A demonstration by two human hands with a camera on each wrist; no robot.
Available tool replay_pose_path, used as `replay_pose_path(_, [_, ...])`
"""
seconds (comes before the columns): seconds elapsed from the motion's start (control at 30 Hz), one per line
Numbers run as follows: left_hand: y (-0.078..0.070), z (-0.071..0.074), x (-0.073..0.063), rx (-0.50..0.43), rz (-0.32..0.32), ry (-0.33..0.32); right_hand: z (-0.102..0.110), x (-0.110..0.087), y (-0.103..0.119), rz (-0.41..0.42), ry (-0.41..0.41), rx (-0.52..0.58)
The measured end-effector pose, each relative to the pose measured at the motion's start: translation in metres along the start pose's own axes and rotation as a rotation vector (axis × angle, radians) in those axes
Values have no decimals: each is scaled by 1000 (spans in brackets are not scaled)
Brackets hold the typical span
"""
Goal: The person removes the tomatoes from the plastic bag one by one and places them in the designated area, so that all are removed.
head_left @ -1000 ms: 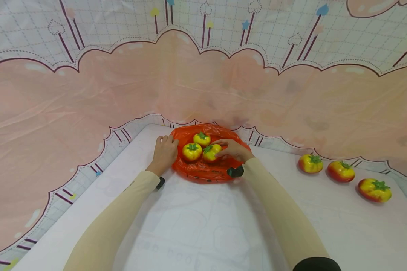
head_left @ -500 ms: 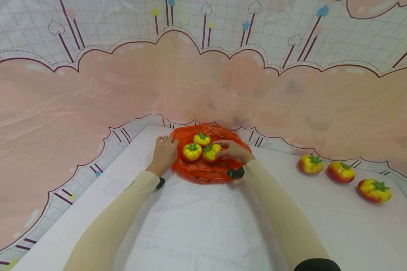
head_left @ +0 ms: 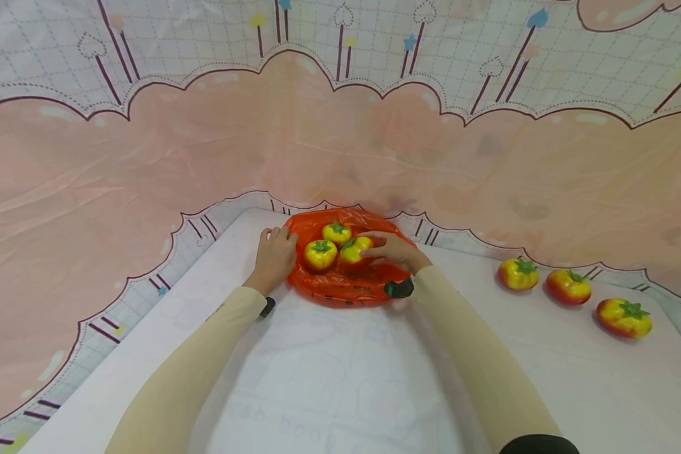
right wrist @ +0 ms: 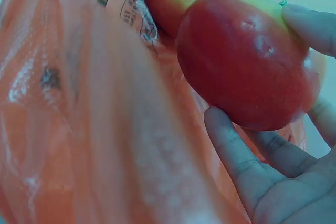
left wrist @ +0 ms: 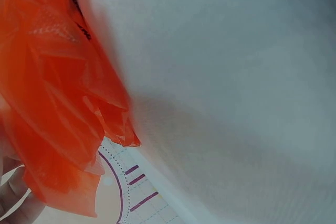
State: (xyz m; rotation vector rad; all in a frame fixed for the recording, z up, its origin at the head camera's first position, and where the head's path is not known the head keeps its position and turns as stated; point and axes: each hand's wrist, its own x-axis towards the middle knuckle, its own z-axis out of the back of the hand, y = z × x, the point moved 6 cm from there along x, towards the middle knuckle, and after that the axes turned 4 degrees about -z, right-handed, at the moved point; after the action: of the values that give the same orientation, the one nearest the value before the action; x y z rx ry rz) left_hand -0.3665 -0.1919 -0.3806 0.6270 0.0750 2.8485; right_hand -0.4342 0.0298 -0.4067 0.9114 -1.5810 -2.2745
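Note:
An orange-red plastic bag (head_left: 340, 291) lies spread at the far side of the table, bearing three yellow-and-red tomatoes with green leafy tops. My left hand (head_left: 276, 255) grips the bag's left edge; in the left wrist view its fingers (left wrist: 16, 195) show behind the hanging film. My right hand (head_left: 397, 250) holds the right-hand tomato (head_left: 354, 251), thumb on one side and fingers round the other. In the right wrist view that tomato (right wrist: 247, 59) turns its red side to the camera. The left tomato (head_left: 320, 255) and the rear tomato (head_left: 337, 232) rest beside it.
Three more tomatoes stand in a slanting row on the right of the white table (head_left: 306, 384): a near one (head_left: 623, 318), a middle one (head_left: 568, 287) and a far one (head_left: 518, 274). A pink cloth with a candle pattern (head_left: 340, 145) hangs behind.
My right hand has shifted slightly right and up, and the tomato in it has tilted, its green top now turned left. My left hand keeps its place on the bag.

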Motion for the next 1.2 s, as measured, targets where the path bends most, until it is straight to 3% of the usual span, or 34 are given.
replay_pose_path(0.47, [0,1,1,-9,-6,-13,7,-13,7,49,0,50])
replay_pose_path(0.8, [0,0,1,-11,-8,-21,11,-31,8,35,-33,112])
replay_pose_path(1.2, [1,-1,0,-9,-3,-13,13,-53,8,62,-59,87])
